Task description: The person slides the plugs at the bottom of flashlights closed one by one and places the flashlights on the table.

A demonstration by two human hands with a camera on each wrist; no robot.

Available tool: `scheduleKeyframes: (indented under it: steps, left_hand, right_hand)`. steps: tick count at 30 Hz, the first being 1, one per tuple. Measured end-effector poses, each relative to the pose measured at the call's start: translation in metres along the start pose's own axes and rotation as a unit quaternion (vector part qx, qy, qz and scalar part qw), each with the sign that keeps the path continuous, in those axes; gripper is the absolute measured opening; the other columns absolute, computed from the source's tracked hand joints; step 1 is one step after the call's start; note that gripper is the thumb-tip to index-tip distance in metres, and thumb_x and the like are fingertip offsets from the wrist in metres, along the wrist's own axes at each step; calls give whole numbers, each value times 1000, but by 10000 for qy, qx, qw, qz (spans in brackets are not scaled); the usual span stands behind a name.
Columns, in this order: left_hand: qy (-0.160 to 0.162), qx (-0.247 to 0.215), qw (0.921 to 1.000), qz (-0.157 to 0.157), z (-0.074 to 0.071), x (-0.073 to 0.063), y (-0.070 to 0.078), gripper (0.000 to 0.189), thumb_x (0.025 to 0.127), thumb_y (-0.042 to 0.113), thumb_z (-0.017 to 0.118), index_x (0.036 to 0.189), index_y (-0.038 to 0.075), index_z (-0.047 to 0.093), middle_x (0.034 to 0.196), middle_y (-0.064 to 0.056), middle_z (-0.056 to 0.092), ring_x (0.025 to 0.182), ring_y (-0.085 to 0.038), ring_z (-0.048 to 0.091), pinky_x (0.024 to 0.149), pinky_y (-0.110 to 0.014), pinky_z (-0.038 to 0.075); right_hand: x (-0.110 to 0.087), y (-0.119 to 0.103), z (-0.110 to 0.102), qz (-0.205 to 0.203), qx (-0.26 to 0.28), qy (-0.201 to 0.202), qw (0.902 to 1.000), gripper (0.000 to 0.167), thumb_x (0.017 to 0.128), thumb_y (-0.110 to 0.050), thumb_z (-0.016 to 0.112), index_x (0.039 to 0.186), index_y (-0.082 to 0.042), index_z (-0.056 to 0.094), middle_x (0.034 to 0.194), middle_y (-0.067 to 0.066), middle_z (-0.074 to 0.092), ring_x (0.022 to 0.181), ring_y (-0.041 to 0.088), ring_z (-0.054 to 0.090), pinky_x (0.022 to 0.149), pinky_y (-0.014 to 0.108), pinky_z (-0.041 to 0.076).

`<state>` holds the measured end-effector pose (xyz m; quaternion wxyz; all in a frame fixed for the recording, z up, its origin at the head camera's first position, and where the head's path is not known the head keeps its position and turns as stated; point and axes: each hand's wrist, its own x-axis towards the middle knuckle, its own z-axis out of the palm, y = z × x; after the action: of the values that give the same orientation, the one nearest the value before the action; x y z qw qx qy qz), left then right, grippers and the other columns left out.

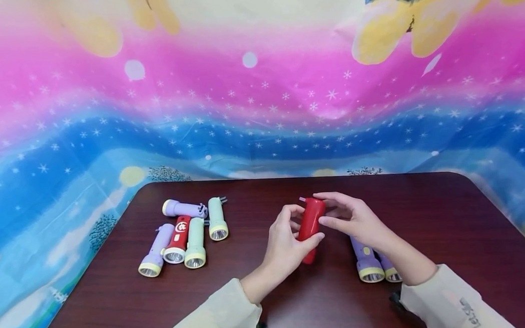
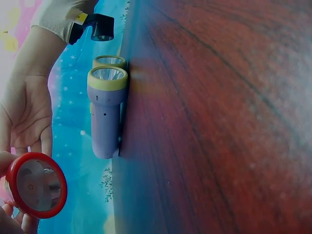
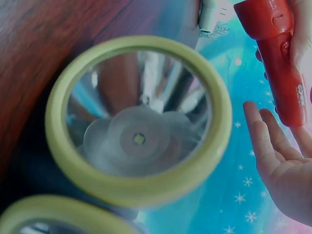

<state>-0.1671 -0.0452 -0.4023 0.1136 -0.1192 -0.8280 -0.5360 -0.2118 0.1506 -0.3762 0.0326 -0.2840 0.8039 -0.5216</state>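
Note:
My left hand [image 1: 278, 243] grips a red flashlight [image 1: 311, 220] over the middle of the table, thumb across the near side of its body. The flashlight is tilted, its lens end low and its tail up; a small pale tab sticks out at the tail. In the left wrist view its red-rimmed lens [image 2: 39, 185] faces the camera. Beside the tail is my right hand [image 1: 356, 218], its fingers extended and fingertips right at the tail end. The right wrist view shows that hand [image 3: 287, 170] with straight fingers and the palm turned up.
Two purple flashlights with yellow rims [image 1: 370, 273] lie under the right forearm. At the left is a group: purple flashlights [image 1: 160, 243], mint-green ones [image 1: 196, 243] and a red one with a white print [image 1: 180, 234]. The dark wooden table [image 1: 427, 199] ends at a patterned cloth backdrop [image 1: 250, 104].

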Motion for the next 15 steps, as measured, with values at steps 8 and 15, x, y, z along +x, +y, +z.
scheduleKeyframes:
  steps: [8, 15]
  left_hand:
    - [-60, -35, 10000, 25, 3, -1, -2, 58, 78, 25, 86, 123, 17, 51, 113, -3, 63, 89, -9, 63, 75, -20, 56]
    - [-174, -260, 9995, 55, 4, -2, -5, 56, 80, 23, 85, 124, 16, 50, 114, -4, 64, 92, -10, 64, 80, -21, 57]
  right_hand:
    - [1, -1, 5, 85, 288, -1, 9995, 51, 91, -10, 71, 139, -8, 54, 127, 21, 63, 94, 20, 70, 81, 25, 58]
    - [1, -2, 7, 202, 320, 130, 9992, 50, 90, -10, 72, 137, -8, 55, 124, 21, 64, 94, 19, 71, 81, 25, 58]
